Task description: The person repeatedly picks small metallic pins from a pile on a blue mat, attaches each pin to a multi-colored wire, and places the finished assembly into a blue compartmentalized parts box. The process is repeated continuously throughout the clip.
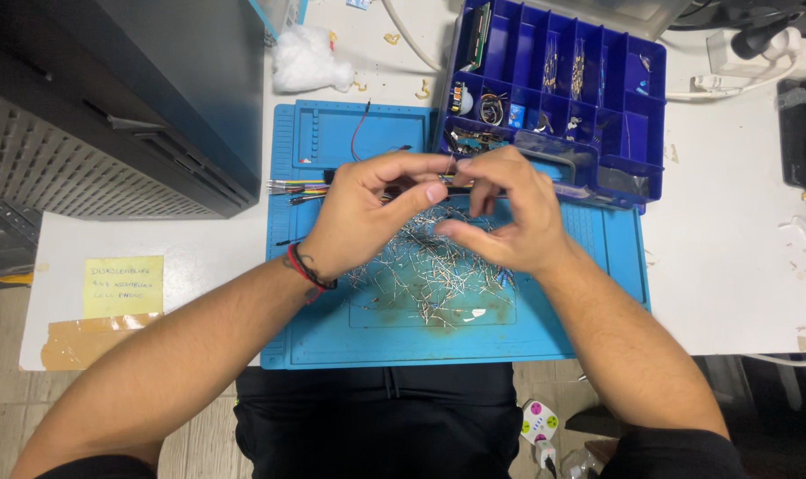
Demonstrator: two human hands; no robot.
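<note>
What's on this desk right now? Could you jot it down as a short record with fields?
left hand: fingertips pinched together over the pile, the item between them too small to tell
right hand: fingers curled, meeting the left hand
wire pieces: loose silvery heap on the mat
mat: blue, on a white table
parts box: dark blue, open, many compartments
sticky note: yellow, at table's left edge

A white tabletop [731, 266] is seen under even light; a wood-patterned floor [3, 390] is shown below its near edge.

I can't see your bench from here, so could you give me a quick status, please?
Both hands, left and right, pinching small parts over the wire pile. Pile on blue mat. Compartment box open behind.
</note>
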